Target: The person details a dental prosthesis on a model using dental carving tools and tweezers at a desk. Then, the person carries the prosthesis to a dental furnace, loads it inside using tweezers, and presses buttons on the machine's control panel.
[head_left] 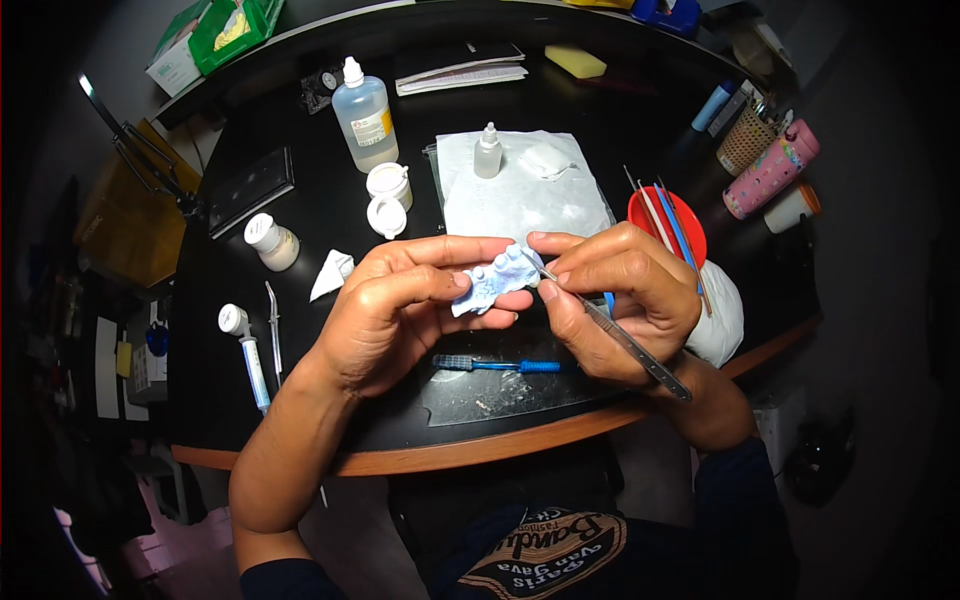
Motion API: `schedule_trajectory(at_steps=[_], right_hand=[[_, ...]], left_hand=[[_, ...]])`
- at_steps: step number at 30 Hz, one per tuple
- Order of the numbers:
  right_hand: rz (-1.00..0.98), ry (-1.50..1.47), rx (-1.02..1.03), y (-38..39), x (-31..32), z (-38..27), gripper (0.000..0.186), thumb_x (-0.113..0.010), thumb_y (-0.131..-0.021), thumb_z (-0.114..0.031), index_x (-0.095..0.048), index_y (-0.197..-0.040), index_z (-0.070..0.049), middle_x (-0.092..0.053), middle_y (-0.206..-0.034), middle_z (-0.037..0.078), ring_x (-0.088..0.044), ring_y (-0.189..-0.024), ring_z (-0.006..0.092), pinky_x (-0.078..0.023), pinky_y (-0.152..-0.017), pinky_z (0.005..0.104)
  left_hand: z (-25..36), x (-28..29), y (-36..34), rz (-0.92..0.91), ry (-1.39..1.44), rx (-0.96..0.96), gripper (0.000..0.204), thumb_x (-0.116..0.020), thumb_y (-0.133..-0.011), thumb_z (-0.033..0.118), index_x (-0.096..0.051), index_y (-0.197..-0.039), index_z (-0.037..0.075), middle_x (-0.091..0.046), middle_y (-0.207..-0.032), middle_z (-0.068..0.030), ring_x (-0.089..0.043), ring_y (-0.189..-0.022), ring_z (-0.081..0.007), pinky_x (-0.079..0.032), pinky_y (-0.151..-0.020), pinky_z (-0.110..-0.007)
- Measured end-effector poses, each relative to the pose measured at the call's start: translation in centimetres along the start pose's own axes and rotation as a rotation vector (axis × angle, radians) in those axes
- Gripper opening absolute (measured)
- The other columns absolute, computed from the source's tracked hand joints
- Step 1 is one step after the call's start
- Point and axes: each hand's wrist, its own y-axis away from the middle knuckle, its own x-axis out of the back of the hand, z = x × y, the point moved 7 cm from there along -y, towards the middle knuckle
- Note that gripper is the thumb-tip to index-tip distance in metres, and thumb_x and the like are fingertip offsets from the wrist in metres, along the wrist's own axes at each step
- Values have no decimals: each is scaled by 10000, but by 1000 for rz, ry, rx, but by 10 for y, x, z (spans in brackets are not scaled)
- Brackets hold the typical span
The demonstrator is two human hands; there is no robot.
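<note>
Left hand's (378, 302) fingers close round a pale cast (488, 284); right hand's (632, 290) pinch a steel tool (632, 346) at its right end. Below both (past a brush (505, 365)), open sheet (540, 393) nears the table edge (430, 457).

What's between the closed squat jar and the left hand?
A creased white tissue on the table, between the closed squat jar and the left hand; head view shows it.

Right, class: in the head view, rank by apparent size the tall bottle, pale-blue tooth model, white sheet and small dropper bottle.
White sheet
Tall bottle
Tooth model (held nearer the camera)
Small dropper bottle
</note>
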Motion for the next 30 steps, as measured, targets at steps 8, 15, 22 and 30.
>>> schedule_trajectory(at_steps=[8, 15, 22, 30], right_hand=[[13, -25, -33, 4, -1, 0, 179, -752, -801, 120, -685, -941, 29, -689, -856, 144, -707, -806, 199, -610, -981, 558], [-8, -40, -28, 2, -7, -2, 140, -735, -774, 103, -719, -887, 21, -728, -836, 106, -771, -787, 205, -597, -1007, 537], [-22, -50, -7, 4, -5, 0, 151, -753, -790, 121, -707, -891, 19, -730, -847, 137, -757, -790, 198, -554, -1057, 578], [-39, -64, -2, 5, -6, -1, 176, -763, -806, 137, -681, -897, 11, -727, -863, 157, -756, -850, 206, -538, -1071, 611]], left_hand=[[-2, -3, 1, 32, -18, -29, 515, -632, -994, 14, -474, -1464, -124, -616, -1379, -269, -685, -1221, -323, -576, -1060, -394], [0, -5, 2, 29, -118, -84, 586, -716, -933, 33, -510, -1469, -82, -623, -1384, -184, -616, -1305, -209, -512, -1087, -313], [-1, -7, 1, 16, -150, -102, 623, -729, -921, -30, -468, -1484, -89, -596, -1361, -197, -674, -1224, -238, -562, -1055, -335], [3, -14, 2, 30, -215, -204, 651, -738, -897, -78, -461, -1487, -74, -564, -1390, -222, -684, -1214, -295, -585, -1044, -356]])
